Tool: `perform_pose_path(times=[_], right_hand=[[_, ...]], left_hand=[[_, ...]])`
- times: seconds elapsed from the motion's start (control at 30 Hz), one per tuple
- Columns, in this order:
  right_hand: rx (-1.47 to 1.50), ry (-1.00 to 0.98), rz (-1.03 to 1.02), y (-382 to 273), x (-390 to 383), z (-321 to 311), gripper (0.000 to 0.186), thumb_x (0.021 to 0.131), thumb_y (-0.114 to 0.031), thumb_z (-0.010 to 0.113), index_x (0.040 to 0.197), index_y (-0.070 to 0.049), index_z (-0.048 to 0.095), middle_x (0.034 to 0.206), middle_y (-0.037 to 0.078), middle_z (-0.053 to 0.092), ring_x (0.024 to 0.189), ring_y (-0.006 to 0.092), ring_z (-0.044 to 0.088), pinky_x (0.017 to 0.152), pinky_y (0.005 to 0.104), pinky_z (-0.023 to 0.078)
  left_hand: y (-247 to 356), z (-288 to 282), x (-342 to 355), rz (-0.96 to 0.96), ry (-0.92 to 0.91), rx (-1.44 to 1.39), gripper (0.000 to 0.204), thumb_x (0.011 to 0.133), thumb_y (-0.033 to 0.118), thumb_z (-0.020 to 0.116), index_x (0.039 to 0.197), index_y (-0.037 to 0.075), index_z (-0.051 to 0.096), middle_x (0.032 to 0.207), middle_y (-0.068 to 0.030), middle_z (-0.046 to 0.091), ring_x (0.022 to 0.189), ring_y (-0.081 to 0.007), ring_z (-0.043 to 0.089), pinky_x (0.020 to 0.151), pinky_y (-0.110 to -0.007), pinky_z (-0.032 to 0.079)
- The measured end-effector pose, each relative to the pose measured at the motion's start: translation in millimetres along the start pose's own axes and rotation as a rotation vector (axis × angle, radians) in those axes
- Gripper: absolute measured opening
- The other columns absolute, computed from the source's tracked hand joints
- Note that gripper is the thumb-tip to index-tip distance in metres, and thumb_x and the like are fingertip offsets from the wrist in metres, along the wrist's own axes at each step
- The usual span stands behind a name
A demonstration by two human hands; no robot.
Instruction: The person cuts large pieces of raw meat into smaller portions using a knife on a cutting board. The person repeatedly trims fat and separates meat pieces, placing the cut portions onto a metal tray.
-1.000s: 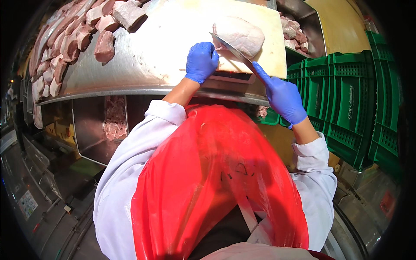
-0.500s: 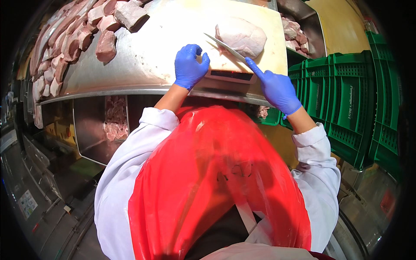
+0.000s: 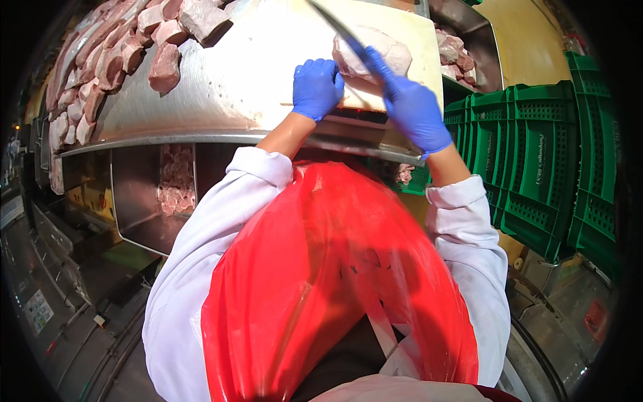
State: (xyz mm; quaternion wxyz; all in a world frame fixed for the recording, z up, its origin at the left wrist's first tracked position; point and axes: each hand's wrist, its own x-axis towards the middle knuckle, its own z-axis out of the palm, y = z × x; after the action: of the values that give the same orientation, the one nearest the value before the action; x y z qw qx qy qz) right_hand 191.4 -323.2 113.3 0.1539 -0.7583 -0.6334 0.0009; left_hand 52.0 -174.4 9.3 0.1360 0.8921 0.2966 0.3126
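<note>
A long knife is gripped in my blue-gloved right hand, forefinger along its top, the blade angled up over a large pale piece of raw meat on the cream cutting board. My left hand, also in a blue glove, lies at the lower left of that meat with fingers curled; whatever they hold, if anything, is hidden. Beneath the board's near side a dark device partly shows. My red plastic apron fills the lower middle.
Many meat pieces lie along the left of the steel table. A steel bin with meat is below it. Another tray of meat is at upper right, beside stacked green crates. A small green crate holds scraps.
The knife and my right hand have risen up and left over the meat. My left hand shifted down-left, then moved back right against the meat, fingers curled.
</note>
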Motion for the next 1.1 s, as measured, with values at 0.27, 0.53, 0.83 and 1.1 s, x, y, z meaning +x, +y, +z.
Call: perform_pose_path(times=[0.27,0.53,0.83,1.1], right_hand=[[-0.252,-0.392,-0.026,-3,-47,-19,0.081,0.086,-0.002,0.051,0.158,-0.028,0.026,0.074,0.015,0.065,0.062,0.0362,0.065,0.057,0.0483,0.054],[-0.108,-0.275,-0.019,-8,-8,25,0.084,0.085,0.0,0.051,0.159,-0.027,0.021,0.075,0.014,0.064,0.062,0.0356,0.065,0.056,0.0479,0.053],[0.154,-0.248,0.192,43,-178,-39,0.076,0.087,-0.003,0.057,0.156,-0.019,0.032,0.072,0.015,0.064,0.059,0.0323,0.064,0.056,0.0431,0.052],[1.45,0.441,0.699,7,-101,31,0.055,0.099,-0.008,0.057,0.146,0.006,0.032,0.083,0.01,0.062,0.053,0.0132,0.058,0.054,0.0261,0.052]], left_hand=[[-11,0,-9,0.002,0.056,-0.032,0.007,0.081,0.015,0.067,0.081,0.009,0.065,0.078,-0.0124,0.063,0.077,-0.0334,0.061,0.074,-0.046,0.046],[-7,-6,-3,0.055,0.012,-0.038,0.006,0.08,0.012,0.067,0.08,0.008,0.063,0.078,-0.0124,0.063,0.078,-0.0345,0.061,0.074,-0.047,0.047],[-191,-134,-32,-0.329,0.099,0.076,0.011,0.091,0.012,0.065,0.089,0.001,0.067,0.082,-0.0193,0.067,0.071,-0.0375,0.064,0.068,-0.042,0.051],[-225,-127,55,0.068,-0.197,0.104,0.031,0.098,0.021,0.054,0.117,0.0,0.067,0.119,-0.0253,0.065,0.112,-0.0401,0.061,0.1,-0.046,0.047]])
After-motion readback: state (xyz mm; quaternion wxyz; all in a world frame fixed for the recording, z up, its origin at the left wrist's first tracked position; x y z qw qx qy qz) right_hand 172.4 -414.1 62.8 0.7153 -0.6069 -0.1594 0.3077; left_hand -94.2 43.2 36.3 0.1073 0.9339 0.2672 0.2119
